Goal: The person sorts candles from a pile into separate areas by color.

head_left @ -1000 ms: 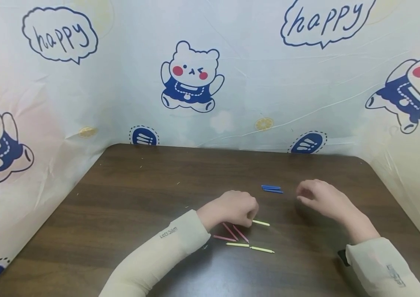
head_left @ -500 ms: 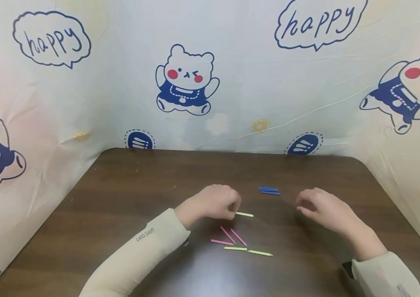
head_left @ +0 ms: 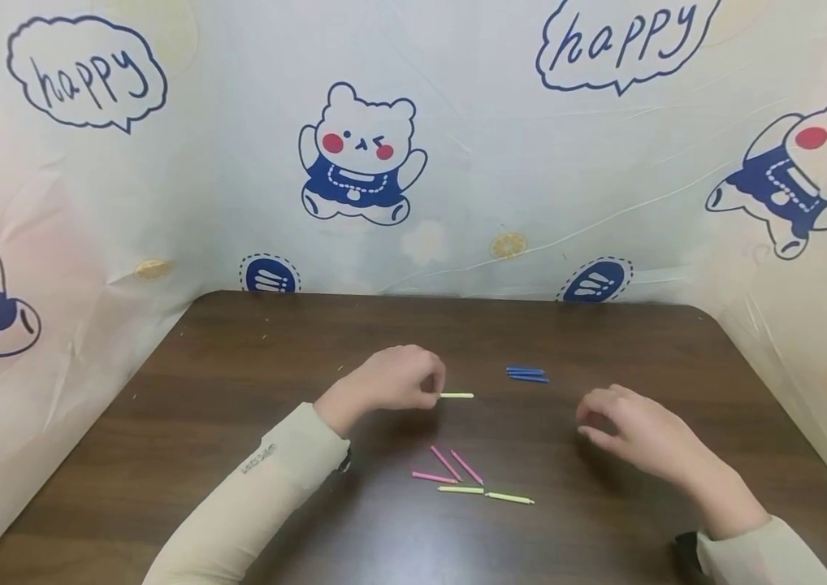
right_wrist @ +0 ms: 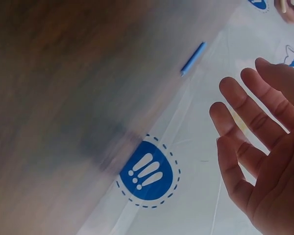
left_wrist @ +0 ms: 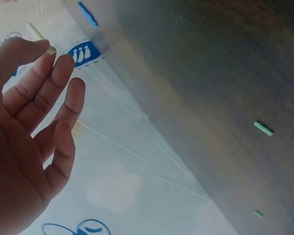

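Between thumb and index fingertip, my left hand pinches one end of a thin yellow stick, held above the table left of centre. The left wrist view shows the same stick pointing away from the fingertips, with the other fingers loosely bent. My right hand hovers over the right side of the table, fingers loosely curved around nothing. Nearer me lie several sticks: three pink sticks at angles, and two yellow sticks end to end. Three blue sticks lie side by side farther back.
All of this is on a brown wooden table. A printed curtain surrounds its back and sides. Small pale flecks dot the far left of the tabletop. In the left wrist view, two short green pieces lie on the table.
My left hand has carried the yellow stick leftward and farther back, away from the pink and yellow sticks. My right hand has shifted slightly nearer me, and the view has moved a little.
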A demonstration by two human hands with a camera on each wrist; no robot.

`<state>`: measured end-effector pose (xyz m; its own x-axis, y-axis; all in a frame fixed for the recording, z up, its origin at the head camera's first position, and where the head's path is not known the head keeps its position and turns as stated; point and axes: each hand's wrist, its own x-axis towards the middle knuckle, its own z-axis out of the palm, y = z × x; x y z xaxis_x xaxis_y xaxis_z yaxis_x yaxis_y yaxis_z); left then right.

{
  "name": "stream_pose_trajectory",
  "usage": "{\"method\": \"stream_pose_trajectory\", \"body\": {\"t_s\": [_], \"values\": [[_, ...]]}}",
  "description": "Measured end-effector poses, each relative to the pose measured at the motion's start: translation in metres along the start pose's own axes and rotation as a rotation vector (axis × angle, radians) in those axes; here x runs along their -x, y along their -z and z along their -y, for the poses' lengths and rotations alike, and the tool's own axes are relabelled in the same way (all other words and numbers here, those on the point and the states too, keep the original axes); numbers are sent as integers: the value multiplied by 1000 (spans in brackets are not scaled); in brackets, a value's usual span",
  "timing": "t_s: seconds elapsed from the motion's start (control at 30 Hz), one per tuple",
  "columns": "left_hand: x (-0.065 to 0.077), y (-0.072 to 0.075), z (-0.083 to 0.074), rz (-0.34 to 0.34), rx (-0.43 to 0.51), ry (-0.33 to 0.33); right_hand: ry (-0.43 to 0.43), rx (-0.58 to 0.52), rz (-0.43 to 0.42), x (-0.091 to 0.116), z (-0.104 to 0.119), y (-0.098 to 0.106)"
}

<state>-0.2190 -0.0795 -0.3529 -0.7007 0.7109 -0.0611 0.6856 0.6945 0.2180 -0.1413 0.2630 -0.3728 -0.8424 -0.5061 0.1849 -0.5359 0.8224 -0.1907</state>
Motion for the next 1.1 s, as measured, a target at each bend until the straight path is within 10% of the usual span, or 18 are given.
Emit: {"method": "stream_pose_trajectory", "body": {"t_s": [1.1], "values": [[-24, -6, 37, 20, 112, 92, 256, -84, 70, 2, 53, -18]]}}
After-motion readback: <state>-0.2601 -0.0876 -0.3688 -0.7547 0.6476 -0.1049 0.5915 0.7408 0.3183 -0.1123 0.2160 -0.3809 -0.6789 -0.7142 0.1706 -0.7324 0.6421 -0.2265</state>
